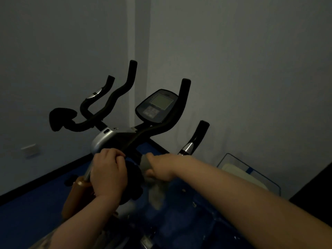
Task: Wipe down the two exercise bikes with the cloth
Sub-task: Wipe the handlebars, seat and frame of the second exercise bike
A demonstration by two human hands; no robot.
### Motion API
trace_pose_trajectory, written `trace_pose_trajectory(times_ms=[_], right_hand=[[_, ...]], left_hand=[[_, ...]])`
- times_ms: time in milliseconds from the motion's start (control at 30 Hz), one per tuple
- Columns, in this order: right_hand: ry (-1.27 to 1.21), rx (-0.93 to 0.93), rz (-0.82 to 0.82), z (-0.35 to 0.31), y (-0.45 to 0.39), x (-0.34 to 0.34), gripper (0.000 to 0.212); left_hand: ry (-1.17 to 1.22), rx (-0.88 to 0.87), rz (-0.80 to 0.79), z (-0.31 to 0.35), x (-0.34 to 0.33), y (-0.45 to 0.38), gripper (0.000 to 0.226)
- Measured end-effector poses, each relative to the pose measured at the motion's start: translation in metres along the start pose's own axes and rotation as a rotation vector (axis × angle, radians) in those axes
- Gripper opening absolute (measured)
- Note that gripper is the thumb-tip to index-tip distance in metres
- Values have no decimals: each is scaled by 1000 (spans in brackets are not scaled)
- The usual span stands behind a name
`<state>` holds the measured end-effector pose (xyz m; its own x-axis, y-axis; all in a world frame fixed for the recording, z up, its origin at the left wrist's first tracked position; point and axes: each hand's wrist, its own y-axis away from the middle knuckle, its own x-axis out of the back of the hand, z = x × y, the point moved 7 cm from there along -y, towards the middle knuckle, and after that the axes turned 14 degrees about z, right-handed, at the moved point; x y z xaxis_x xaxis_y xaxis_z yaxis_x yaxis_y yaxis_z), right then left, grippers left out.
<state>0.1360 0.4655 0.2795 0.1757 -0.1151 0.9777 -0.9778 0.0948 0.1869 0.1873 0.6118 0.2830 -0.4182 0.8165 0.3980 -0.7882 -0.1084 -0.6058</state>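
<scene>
The right hand is closed around a grey cloth: the fingers curl over its upper part, and the rest of the cloth hangs down below the hand, blurred. The left hand is also closed, its fingers wrapped around the chrome post of the exercise bike, just below the silver housing at the top of the post. The two hands are near each other, with the dark body of the bike between them.

The post runs from low on the left of the left hand up toward the housing, so its long axis is tilted. Above both hands the black handlebars rise and point up and away from the person. The console stands above the right hand, its screen facing back toward the person.

To the left of the left hand a copper-coloured part sits against the post. Farther to the right of the right hand a pale cushion lies inside a wire frame by the wall. A wall socket is far to the left. A blue floor mat lies under everything. The room is dim.
</scene>
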Motion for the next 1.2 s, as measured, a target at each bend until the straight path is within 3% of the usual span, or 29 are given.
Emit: trace_pose_trajectory(times_ms=[67,167,333,433,533,600,733,867,1067,1133,1200], right_hand=[[132,70,33,14,18,10,50],[141,76,135,14,32,8,47],[145,-16,549,-7,44,0,77],[279,89,766,18,43,17,55],[219,-23,970,49,49,38,36],[130,-106,1028,45,53,30,34],[155,-42,995,20,50,5,45],[247,-54,1099,63,51,36,48],[-319,-341,1258,52,69,6,45],[-468,-416,1389,53,81,4,39],[-713,-638,1530,70,93,8,34]], left_hand=[[8,2,2,0,1,0,18],[5,17,-10,1,0,0,18],[-16,18,-3,1,0,0,18],[-12,19,-13,1,-1,0,19],[-11,15,-17,2,2,1,19],[-13,12,-15,3,2,1,19],[-11,11,-8,4,3,1,18],[-29,4,-13,3,2,1,18],[-12,-9,-8,4,2,0,18],[0,-17,-23,6,2,1,19],[-42,-81,-48,9,2,3,18]])
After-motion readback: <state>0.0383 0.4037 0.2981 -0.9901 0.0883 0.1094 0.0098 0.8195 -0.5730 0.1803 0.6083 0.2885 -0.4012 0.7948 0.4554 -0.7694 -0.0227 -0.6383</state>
